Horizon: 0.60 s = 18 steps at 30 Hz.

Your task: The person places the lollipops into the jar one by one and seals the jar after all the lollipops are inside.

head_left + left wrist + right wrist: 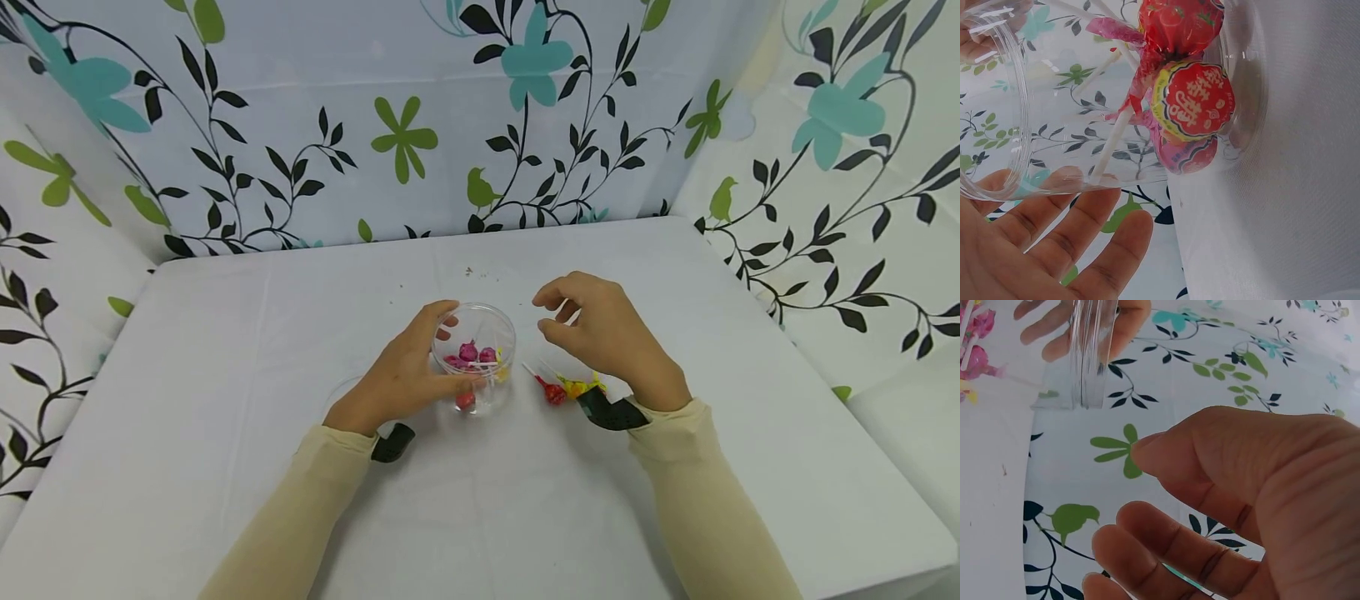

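Observation:
My left hand (408, 367) is round a clear plastic jar (507, 333), thumb in front and fingers on the far side. The jar stands upright on the table. Inside lie several wrapped lollipops (468, 351), pink, red and yellow, with white sticks; a red-and-yellow wrapper (1194, 103) with printed characters shows in the left wrist view. Right of the jar's open mouth, my right hand (600, 321) hovers with fingers loosely bent and nothing between them. Below it on the table lie a red lollipop (553, 393) and yellow-wrapped lollipops (576, 387), partly hidden by the wrist strap.
A white cloth covers the table (225, 467). Small brown crumbs (469, 271) are scattered beyond the jar. A clear curved edge (333, 390) shows beside the left wrist, mostly hidden. Patterned curtains (300, 100) hang behind the table and at its sides.

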Each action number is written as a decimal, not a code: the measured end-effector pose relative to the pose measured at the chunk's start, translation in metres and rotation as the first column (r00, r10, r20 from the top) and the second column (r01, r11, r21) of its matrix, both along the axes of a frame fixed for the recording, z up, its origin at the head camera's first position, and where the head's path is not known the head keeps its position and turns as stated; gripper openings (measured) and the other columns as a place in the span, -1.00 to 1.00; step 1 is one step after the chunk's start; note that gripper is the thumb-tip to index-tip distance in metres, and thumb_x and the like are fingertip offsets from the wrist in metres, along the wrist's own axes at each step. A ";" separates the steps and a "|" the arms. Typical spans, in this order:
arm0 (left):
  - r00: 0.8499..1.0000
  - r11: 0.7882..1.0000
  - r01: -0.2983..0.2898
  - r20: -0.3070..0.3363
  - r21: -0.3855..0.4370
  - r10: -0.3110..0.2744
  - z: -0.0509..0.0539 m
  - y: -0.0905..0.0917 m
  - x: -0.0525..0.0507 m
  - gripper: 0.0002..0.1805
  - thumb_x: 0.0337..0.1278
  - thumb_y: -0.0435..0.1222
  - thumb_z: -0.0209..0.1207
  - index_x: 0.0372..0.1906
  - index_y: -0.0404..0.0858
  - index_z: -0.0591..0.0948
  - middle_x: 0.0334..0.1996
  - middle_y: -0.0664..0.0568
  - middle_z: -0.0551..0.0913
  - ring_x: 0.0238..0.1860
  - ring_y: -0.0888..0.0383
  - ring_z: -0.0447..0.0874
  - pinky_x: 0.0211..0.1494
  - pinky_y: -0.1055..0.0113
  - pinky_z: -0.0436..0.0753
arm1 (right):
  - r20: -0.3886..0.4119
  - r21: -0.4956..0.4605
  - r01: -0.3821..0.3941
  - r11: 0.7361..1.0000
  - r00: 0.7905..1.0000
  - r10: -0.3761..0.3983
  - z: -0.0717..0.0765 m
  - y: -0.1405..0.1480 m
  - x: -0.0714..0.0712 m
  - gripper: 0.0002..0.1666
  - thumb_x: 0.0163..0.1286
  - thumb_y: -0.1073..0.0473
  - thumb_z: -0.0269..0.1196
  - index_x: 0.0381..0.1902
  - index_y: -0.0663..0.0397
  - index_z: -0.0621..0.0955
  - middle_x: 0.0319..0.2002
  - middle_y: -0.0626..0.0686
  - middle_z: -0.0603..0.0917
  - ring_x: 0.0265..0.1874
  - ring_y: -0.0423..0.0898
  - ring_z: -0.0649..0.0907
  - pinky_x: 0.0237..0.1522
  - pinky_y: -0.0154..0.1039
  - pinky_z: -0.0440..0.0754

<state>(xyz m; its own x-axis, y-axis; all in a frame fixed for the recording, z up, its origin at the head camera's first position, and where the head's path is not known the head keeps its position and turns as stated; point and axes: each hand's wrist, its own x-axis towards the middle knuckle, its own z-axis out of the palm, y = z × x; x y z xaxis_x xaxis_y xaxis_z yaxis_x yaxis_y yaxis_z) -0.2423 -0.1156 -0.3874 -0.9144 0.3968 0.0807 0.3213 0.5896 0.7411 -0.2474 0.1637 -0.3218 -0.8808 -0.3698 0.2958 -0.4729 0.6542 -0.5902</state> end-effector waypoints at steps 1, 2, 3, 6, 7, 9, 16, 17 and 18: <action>1.000 1.000 0.000 -0.003 -0.001 0.000 0.000 0.000 0.000 0.16 -0.01 0.24 0.48 0.61 0.00 0.13 0.41 0.06 0.44 0.35 0.02 0.45 0.27 -0.17 0.56 | 0.006 0.003 0.008 1.000 1.000 -0.009 0.001 0.002 -0.001 -0.76 0.32 0.33 0.38 -0.05 0.14 0.74 -0.09 0.10 0.75 -0.21 0.01 0.73 -0.17 -0.04 0.70; 1.000 1.000 -0.001 -0.007 -0.002 0.001 0.001 0.000 0.000 0.15 0.00 0.23 0.48 0.61 -0.01 0.13 0.40 0.07 0.44 0.35 0.02 0.45 0.28 -0.17 0.56 | 0.012 0.010 0.018 1.000 1.000 -0.018 0.001 0.003 -0.001 -0.76 0.32 0.33 0.37 -0.06 0.14 0.74 -0.09 0.09 0.75 -0.22 0.00 0.73 -0.18 -0.06 0.69; 1.000 1.000 0.000 -0.009 -0.001 0.000 0.001 0.000 0.000 0.15 0.01 0.22 0.48 0.61 -0.01 0.13 0.40 0.07 0.44 0.35 0.02 0.45 0.28 -0.17 0.56 | 0.020 0.017 0.028 0.999 0.999 -0.028 0.002 0.004 -0.002 -0.77 0.32 0.32 0.37 -0.06 0.13 0.74 -0.09 0.09 0.75 -0.22 0.00 0.72 -0.20 -0.07 0.68; 1.000 1.000 0.001 -0.010 0.000 -0.001 0.003 0.000 0.000 0.15 0.01 0.21 0.49 0.61 -0.03 0.13 0.42 0.03 0.43 0.35 0.03 0.45 0.28 -0.17 0.56 | 0.063 0.039 0.050 0.998 0.997 -0.052 0.003 0.008 -0.003 -0.78 0.33 0.31 0.35 -0.07 0.13 0.74 -0.10 0.09 0.76 -0.21 0.00 0.70 -0.20 -0.09 0.66; 1.000 1.000 0.001 -0.010 -0.003 -0.001 0.003 0.000 0.000 0.15 0.01 0.21 0.48 0.61 -0.04 0.13 0.42 0.03 0.43 0.35 0.03 0.45 0.28 -0.17 0.57 | 0.083 0.050 0.055 0.997 0.995 -0.059 0.003 0.009 -0.004 -0.79 0.33 0.30 0.35 -0.07 0.12 0.74 -0.11 0.08 0.76 -0.21 0.00 0.69 -0.20 -0.09 0.65; 1.000 1.000 0.002 -0.010 -0.003 -0.002 0.004 0.000 -0.001 0.15 0.01 0.23 0.48 0.61 -0.03 0.13 0.42 0.02 0.43 0.35 0.04 0.45 0.28 -0.16 0.56 | 0.125 0.073 0.054 0.996 0.990 -0.063 0.002 0.010 -0.005 -0.80 0.34 0.29 0.34 -0.08 0.12 0.74 -0.14 0.08 0.75 -0.21 0.01 0.66 -0.21 -0.10 0.65; 1.000 1.000 0.003 0.001 -0.001 -0.003 0.002 0.000 0.000 0.18 -0.01 0.27 0.47 0.61 -0.03 0.13 0.42 0.02 0.43 0.36 0.01 0.45 0.29 -0.19 0.55 | 0.253 0.170 0.017 0.985 0.966 -0.060 -0.015 0.010 -0.016 -0.78 0.33 0.30 0.33 -0.07 0.12 0.73 -0.25 0.08 0.70 -0.31 0.03 0.60 -0.36 -0.18 0.60; 1.000 1.000 0.003 0.003 -0.001 -0.003 0.002 0.000 0.000 0.18 -0.02 0.27 0.47 0.61 -0.04 0.13 0.42 0.02 0.43 0.36 0.00 0.45 0.29 -0.19 0.55 | 0.265 0.188 0.009 0.982 0.963 -0.059 -0.018 0.010 -0.018 -0.78 0.32 0.30 0.33 -0.06 0.13 0.73 -0.25 0.09 0.70 -0.33 0.03 0.59 -0.37 -0.18 0.59; 1.000 1.000 0.001 0.007 -0.001 -0.001 0.002 0.000 0.000 0.18 -0.02 0.27 0.47 0.61 -0.03 0.13 0.42 0.03 0.43 0.36 0.00 0.45 0.29 -0.19 0.56 | 0.274 0.206 -0.001 0.978 0.960 -0.057 -0.022 0.010 -0.020 -0.77 0.32 0.29 0.33 -0.06 0.14 0.73 -0.25 0.09 0.70 -0.33 0.02 0.59 -0.36 -0.18 0.60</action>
<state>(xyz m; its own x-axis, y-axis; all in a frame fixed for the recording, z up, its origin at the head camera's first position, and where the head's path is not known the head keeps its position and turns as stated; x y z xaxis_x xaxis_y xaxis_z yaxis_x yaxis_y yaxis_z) -0.2421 -0.1157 -0.3858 -0.9144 0.3980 0.0739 0.3168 0.5899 0.7428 -0.2670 0.1738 -0.3434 -0.9280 -0.3705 -0.0394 -0.2898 0.7841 -0.5488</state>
